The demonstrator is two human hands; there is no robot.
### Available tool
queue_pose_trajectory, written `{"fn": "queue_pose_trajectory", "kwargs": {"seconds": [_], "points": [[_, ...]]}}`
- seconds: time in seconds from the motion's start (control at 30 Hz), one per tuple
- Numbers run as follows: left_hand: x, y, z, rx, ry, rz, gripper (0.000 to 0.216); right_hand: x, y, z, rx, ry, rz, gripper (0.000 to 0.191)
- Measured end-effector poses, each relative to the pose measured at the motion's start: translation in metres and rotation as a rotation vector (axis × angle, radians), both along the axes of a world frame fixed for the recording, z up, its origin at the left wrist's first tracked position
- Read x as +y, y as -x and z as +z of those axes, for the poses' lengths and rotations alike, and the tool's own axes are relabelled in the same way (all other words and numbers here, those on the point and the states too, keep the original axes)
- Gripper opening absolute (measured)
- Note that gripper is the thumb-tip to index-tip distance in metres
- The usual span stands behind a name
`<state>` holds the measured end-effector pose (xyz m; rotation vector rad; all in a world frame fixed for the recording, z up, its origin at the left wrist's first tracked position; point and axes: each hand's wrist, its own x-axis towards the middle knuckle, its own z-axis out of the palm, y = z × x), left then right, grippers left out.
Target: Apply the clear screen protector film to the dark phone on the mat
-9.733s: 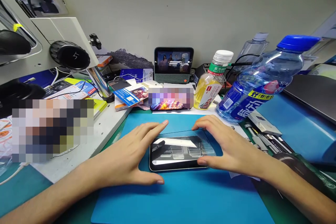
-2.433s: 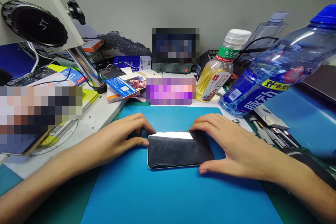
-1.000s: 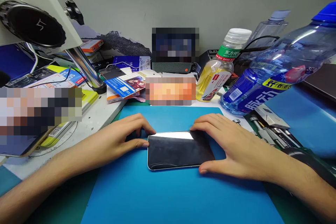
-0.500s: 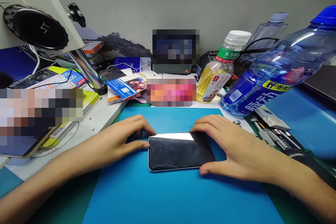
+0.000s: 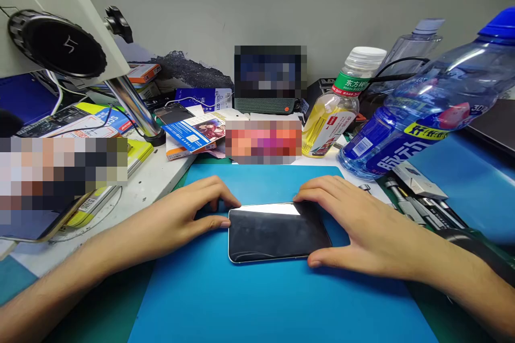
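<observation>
A smartphone (image 5: pixel 273 233) with a dark screen lies flat, screen up, on the blue mat (image 5: pixel 257 305). A white reflection crosses its far edge. My left hand (image 5: pixel 201 209) grips the phone's left end, the thumb at the left edge and the fingers bent at the far left corner. At the other end, my right hand (image 5: pixel 346 220) spans the phone from side to side, fingertips on the far edge and thumb on the near edge. The undersides of my curled fingers are partly hidden.
To the right stand a bottle of yellow drink (image 5: pixel 330 118) and a large blue-capped bottle (image 5: pixel 414 102), with several tools (image 5: pixel 410 203) beside them. A microscope stand (image 5: pixel 134 107) rises at the left. Paper cards (image 5: pixel 193 131) and a speaker-like device (image 5: pixel 263 105) sit at the back.
Hardly anything differs. The whole view has shifted very slightly, while both hands keep the same hold on the phone.
</observation>
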<state>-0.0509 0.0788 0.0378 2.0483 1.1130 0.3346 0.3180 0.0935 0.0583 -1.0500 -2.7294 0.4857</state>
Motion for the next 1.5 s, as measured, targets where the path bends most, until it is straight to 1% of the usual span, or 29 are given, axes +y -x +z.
{"fn": "queue_pose_trajectory", "kwargs": {"seconds": [0.43, 0.7, 0.93, 1.17, 1.5], "points": [[-0.0005, -0.0008, 0.0016, -0.001, -0.019, 0.002, 0.026, -0.0006, -0.0012, 0.0007, -0.001, -0.004, -0.01, 0.077], [-0.0012, -0.0022, 0.0054, 0.016, -0.012, 0.003, 0.027, 0.0002, -0.0011, 0.0006, 0.009, 0.013, -0.034, 0.079], [-0.0016, -0.0033, 0.008, 0.026, 0.018, 0.004, 0.025, 0.001, -0.0023, -0.001, -0.004, 0.004, -0.017, 0.085], [-0.0015, -0.0023, 0.0058, 0.017, 0.027, 0.001, 0.023, 0.0017, -0.0017, -0.0003, -0.001, -0.023, 0.002, 0.081], [-0.0009, -0.003, 0.0068, 0.018, 0.019, -0.001, 0.025, 0.0006, -0.0019, 0.0002, 0.013, 0.018, -0.032, 0.081]]}}
